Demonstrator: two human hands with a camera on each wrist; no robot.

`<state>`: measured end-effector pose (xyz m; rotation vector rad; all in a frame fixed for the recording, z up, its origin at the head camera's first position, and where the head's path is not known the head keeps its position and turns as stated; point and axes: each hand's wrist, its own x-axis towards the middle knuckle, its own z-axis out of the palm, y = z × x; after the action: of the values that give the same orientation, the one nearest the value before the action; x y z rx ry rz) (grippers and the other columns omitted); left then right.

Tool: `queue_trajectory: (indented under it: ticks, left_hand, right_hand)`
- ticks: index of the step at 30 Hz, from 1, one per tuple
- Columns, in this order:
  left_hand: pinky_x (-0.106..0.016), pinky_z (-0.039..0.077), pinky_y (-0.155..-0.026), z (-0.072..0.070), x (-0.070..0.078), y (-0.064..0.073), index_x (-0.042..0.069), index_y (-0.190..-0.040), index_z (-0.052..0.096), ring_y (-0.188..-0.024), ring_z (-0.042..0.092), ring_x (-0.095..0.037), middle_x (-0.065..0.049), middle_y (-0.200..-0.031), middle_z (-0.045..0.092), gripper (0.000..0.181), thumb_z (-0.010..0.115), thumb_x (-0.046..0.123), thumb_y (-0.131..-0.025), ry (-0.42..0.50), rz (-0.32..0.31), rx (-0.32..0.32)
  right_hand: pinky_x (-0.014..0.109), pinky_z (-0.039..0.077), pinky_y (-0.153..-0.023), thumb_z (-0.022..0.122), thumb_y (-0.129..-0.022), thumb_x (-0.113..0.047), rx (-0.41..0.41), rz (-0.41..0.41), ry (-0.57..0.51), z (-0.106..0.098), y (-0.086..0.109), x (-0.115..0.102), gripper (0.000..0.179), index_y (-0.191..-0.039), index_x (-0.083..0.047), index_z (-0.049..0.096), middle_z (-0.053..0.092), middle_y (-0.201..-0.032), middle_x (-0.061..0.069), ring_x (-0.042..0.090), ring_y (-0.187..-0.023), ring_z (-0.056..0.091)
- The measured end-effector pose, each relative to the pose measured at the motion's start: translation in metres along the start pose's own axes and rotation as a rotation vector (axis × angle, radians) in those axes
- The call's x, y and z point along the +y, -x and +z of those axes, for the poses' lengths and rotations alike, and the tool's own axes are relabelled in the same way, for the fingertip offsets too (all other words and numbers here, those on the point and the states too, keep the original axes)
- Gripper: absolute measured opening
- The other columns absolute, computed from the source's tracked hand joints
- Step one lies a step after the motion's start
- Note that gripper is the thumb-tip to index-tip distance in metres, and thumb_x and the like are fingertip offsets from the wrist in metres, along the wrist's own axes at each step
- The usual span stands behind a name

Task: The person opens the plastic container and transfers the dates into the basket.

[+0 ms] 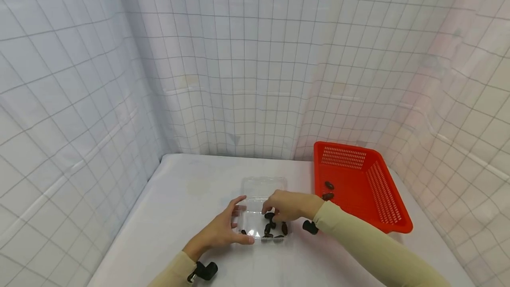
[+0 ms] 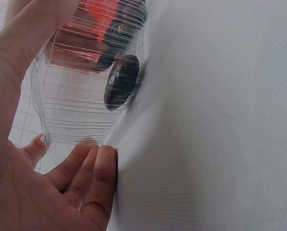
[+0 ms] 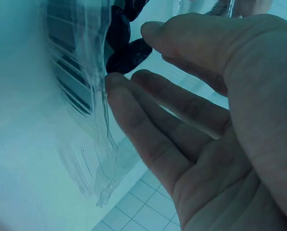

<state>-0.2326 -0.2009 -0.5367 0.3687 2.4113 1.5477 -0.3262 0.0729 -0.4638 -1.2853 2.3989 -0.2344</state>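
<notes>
A clear plastic box (image 1: 255, 225), its lid (image 1: 264, 186) folded open at the back, stands on the white table with several dark, wrinkled oval dates inside. My left hand (image 1: 223, 230) holds the box at its left side, thumb along the front and fingers by the far left. In the left wrist view one date (image 2: 122, 83) shows through the ribbed wall. My right hand (image 1: 287, 206) reaches down into the box. Thumb and fingertips stand around a dark date (image 3: 130, 56) at opposite ends of it. Another date (image 3: 118, 29) lies against that one.
A red plastic basket (image 1: 388, 180) with slotted walls stands at the right; two dates (image 1: 328, 196) lie near its left side. White grid-patterned curtains (image 1: 239, 79) enclose the table (image 1: 171, 198) at the back and both sides. A black wrist camera (image 1: 310, 227) sits under the right forearm.
</notes>
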Motion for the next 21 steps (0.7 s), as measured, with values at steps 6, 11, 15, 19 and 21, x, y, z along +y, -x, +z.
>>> queue_trajectory:
  ticks: [6, 11, 15, 19, 21]
  left_hand:
    - [-0.065, 0.056, -0.127, 0.000, 0.000, 0.001, 0.022, -0.185, 0.024, -0.159, 0.055, -0.045, -0.020, -0.178, 0.051, 0.131, 0.108, 0.032, -0.084, -0.007, -0.007, 0.002]
    - [-0.066, 0.056, -0.127, -0.001, 0.000, 0.002, 0.023, -0.185, 0.025, -0.159, 0.055, -0.047, -0.021, -0.178, 0.051, 0.131, 0.108, 0.030, -0.084, -0.002, 0.000, 0.006]
    - [-0.067, 0.056, -0.127, -0.001, 0.002, 0.001, 0.023, -0.185, 0.024, -0.158, 0.056, -0.049, -0.023, -0.178, 0.050, 0.131, 0.107, 0.030, -0.085, -0.003, -0.001, -0.002]
    - [-0.067, 0.055, -0.128, -0.001, 0.004, 0.001, 0.023, -0.185, 0.023, -0.161, 0.053, -0.048, -0.022, -0.179, 0.050, 0.130, 0.106, 0.031, -0.086, -0.002, -0.001, -0.013]
    - [-0.067, 0.055, -0.127, -0.001, 0.005, 0.000, 0.023, -0.185, 0.023, -0.160, 0.054, -0.048, -0.022, -0.179, 0.050, 0.130, 0.106, 0.031, -0.086, -0.004, -0.004, -0.015]
  right_hand:
    - [0.018, 0.065, -0.095, 0.082, -0.106, -0.004, -0.009, -0.023, -0.016, 0.004, -0.009, -0.002, 0.034, -0.139, -0.013, 0.084, 0.086, -0.132, 0.001, 0.002, -0.097, 0.076]
    - [0.018, 0.065, -0.100, 0.082, -0.108, -0.004, -0.022, -0.052, -0.010, 0.006, -0.018, -0.005, 0.034, -0.139, -0.014, 0.084, 0.086, -0.132, -0.002, 0.002, -0.104, 0.078]
    - [0.018, 0.065, -0.102, 0.082, -0.108, -0.003, -0.027, -0.091, 0.024, 0.008, -0.024, -0.008, 0.032, -0.137, -0.016, 0.085, 0.086, -0.128, -0.003, 0.002, -0.106, 0.077]
    - [0.017, 0.065, -0.101, 0.082, -0.107, -0.002, -0.014, -0.111, 0.042, 0.010, -0.029, -0.010, 0.029, -0.131, -0.018, 0.087, 0.087, -0.122, -0.004, 0.003, -0.104, 0.077]
    - [0.016, 0.065, -0.098, 0.081, -0.107, -0.001, -0.009, -0.117, 0.052, 0.011, -0.031, -0.009, 0.028, -0.128, -0.018, 0.088, 0.087, -0.118, -0.004, 0.002, -0.102, 0.076]
